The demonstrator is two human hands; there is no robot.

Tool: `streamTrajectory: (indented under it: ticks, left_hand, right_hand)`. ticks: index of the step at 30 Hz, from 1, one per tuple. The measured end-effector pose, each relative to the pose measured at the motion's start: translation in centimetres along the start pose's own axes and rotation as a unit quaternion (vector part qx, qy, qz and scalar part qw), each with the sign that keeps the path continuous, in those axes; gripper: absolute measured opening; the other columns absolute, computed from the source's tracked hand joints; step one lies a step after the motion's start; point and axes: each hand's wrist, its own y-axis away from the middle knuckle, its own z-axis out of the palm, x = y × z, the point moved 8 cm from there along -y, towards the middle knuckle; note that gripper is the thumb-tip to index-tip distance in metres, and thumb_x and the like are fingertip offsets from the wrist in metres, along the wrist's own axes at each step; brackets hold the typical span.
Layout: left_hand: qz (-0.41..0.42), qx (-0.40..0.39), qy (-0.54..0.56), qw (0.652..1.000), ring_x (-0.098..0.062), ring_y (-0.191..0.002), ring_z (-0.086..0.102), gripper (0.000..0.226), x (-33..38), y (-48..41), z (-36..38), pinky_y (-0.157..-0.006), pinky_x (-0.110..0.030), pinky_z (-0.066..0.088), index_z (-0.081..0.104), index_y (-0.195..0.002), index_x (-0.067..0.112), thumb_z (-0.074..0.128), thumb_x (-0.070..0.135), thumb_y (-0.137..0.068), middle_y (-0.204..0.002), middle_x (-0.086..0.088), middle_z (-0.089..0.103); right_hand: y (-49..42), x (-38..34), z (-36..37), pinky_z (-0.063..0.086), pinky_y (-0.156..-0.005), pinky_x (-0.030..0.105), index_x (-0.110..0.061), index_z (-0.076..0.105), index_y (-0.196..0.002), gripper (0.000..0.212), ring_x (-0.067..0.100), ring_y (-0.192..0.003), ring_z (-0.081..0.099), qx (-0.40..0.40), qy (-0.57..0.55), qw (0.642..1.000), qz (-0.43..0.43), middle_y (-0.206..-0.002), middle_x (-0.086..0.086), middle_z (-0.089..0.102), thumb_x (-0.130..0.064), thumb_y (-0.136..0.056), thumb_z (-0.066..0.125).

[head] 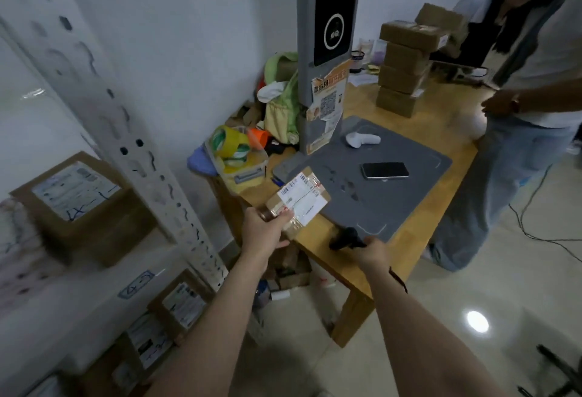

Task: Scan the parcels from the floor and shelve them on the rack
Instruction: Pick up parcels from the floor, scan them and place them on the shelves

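My left hand (266, 229) grips a small brown parcel (299, 199) by its near end, white label facing up, over the near-left corner of the grey scanning mat (393, 198). My right hand (371, 251) holds a black handheld scanner (345, 237) at the mat's front edge, just right of the parcel. The white metal rack (132, 150) stands on the left, with labelled cardboard boxes (78, 198) on its shelves.
A wooden table (419, 239) carries the mat, a phone (384, 170), a white scanner (362, 139), a tub of tape rolls (234, 150), a grey scanner post (327, 50) and stacked brown boxes (403, 72). Another person (519, 113) stands at the table's right. Loose parcels lie under the table.
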Motion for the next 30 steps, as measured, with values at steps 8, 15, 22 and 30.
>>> streamTrajectory:
  ticks: [8,15,22,30]
  left_hand:
    - [-0.019,0.067,0.0,0.998,-0.024,-0.109,0.062,0.055,0.9,-2.1,0.8,-0.073,-0.035,0.063,0.046,-0.129,0.013,0.079,0.017,-0.085,-0.119,-0.003,0.06]
    - [-0.013,0.121,-0.003,0.993,-0.025,-0.109,0.062,0.054,0.9,-2.4,1.8,-0.074,-0.038,0.062,0.046,-0.127,0.01,0.08,0.016,-0.085,-0.123,-0.008,0.06]
    - [0.042,0.123,0.018,0.991,-0.024,-0.107,0.065,0.056,2.2,-1.3,4.5,-0.074,-0.036,0.062,0.047,-0.131,0.009,0.079,0.012,-0.084,-0.125,-0.008,0.062]
    - [0.102,0.121,-0.037,0.987,-0.02,-0.113,0.064,0.06,3.0,-0.2,6.3,-0.086,-0.045,0.061,0.049,-0.131,0.016,0.082,0.017,-0.081,-0.13,-0.003,0.062]
  right_hand:
    - [-5.0,2.8,1.9,0.055,-0.078,0.034,-0.013,0.057,-0.117,0.022,0.021,-0.088,0.06,-0.089,0.183,0.979,-0.023,-0.102,0.006,0.061,-0.019,-0.097,0.051]
    - [-3.4,-4.2,-1.3,0.044,-0.06,0.032,-0.017,0.058,-0.123,0.034,0.022,-0.079,0.062,-0.072,0.004,0.984,-0.161,-0.092,0.002,0.066,-0.01,-0.09,0.056]
    - [1.5,-11.0,-7.8,0.057,-0.077,0.046,-0.028,0.06,-0.114,0.046,0.026,-0.089,0.066,-0.109,-0.114,0.937,-0.313,-0.092,-0.002,0.067,-0.004,-0.075,0.066]
    - [4.8,-11.9,-10.8,0.055,-0.083,0.049,-0.053,0.059,-0.1,0.038,0.02,-0.092,0.063,-0.143,-0.155,0.91,-0.356,-0.087,-0.021,0.062,-0.039,-0.065,0.064]
